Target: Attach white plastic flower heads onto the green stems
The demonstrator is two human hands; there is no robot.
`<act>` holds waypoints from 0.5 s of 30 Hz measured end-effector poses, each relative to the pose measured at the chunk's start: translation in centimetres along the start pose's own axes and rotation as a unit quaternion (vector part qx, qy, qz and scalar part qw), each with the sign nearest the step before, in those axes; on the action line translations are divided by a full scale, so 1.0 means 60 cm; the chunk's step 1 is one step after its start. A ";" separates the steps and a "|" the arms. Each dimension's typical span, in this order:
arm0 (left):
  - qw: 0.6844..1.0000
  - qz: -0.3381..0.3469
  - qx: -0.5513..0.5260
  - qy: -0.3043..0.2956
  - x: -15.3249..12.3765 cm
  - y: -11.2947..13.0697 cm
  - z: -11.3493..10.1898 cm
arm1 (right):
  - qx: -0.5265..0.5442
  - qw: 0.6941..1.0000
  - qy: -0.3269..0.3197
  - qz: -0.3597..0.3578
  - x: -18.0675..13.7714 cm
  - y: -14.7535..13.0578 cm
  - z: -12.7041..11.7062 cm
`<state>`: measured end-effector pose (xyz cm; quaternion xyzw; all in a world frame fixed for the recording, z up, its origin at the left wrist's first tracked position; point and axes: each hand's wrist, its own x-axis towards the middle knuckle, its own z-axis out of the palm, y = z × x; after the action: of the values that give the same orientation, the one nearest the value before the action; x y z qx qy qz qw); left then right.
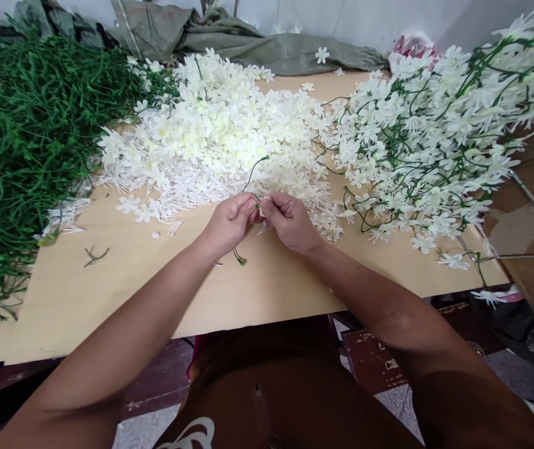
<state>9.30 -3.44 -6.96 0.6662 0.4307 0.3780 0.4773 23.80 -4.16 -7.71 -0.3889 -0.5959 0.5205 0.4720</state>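
My left hand (233, 219) is closed in a pinch on a green plastic stem (252, 172). One end of the stem curves up past the fingers, and a lower end pokes out beneath the hand. Touching it at the fingertips, my right hand (289, 221) pinches a small white artificial flower, mostly hidden by the fingers; a few white strands show below them. Just beyond both hands lies a heap of loose white artificial flowers (220, 131) with thin white stalks.
A large pile of green stems (37, 118) covers the table's left side. At the right, white flowers on green stems (402, 143) are heaped beside a cardboard box (529, 212). Grey-green cloth (286, 53) lies along the wall. One stray stem piece (95, 256) rests on the tabletop (155, 293).
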 end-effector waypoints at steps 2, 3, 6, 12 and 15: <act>1.000 -0.003 0.011 0.006 -0.001 0.000 0.002 | 0.007 1.000 0.005 0.007 0.000 0.001 0.000; 1.000 -0.003 0.018 0.009 -0.002 0.000 0.003 | 0.006 1.000 0.007 0.011 0.001 0.001 -0.001; 0.999 -0.004 0.044 0.020 -0.003 -0.002 0.008 | -0.014 1.000 0.012 0.022 0.001 0.002 -0.001; 0.998 -0.011 0.057 0.025 -0.004 -0.001 0.012 | -0.012 0.999 -0.018 0.041 0.008 -0.005 -0.006; 0.999 -0.007 0.026 0.021 -0.003 0.008 0.008 | 0.029 0.997 -0.058 0.038 0.013 -0.011 -0.013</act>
<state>9.77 -3.86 -6.62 0.6675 0.4551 0.3774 0.4527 24.39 -3.32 -6.94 -0.3665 -0.5916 0.5766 0.4281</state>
